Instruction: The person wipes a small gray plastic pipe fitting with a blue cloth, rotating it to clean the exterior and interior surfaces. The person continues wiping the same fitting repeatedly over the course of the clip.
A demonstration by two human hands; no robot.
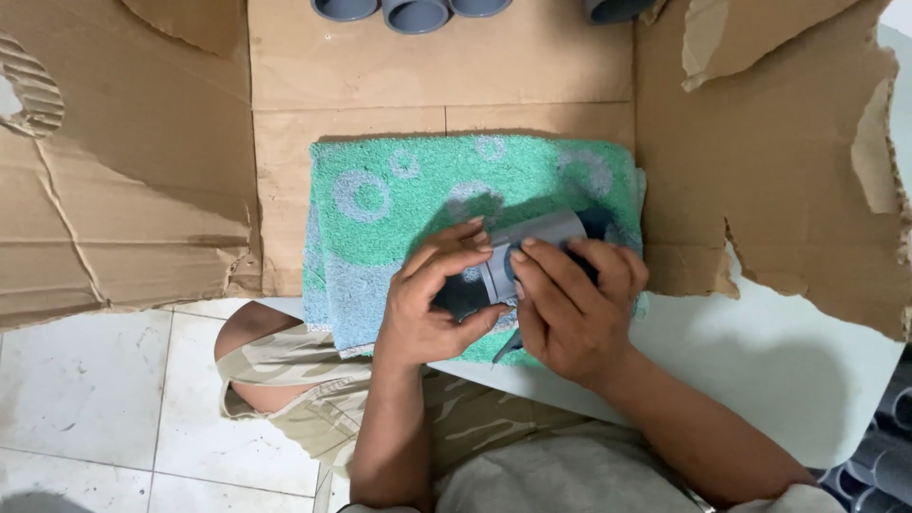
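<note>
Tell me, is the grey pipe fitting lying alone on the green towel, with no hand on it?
No, the left hand and right hand both grip the grey pipe fitting above the green towel.

The fitting (532,249) is grey plastic, smooth and matt. The towel (399,190) under it is looped green and blue cloth, rough and nubbly. The cardboard (437,66) is brown corrugated paper, dull, torn and creased. The pipe ends (415,13) at the far edge look like smooth grey plastic. The floor (85,389) is pale glazed tile, scuffed.
</note>
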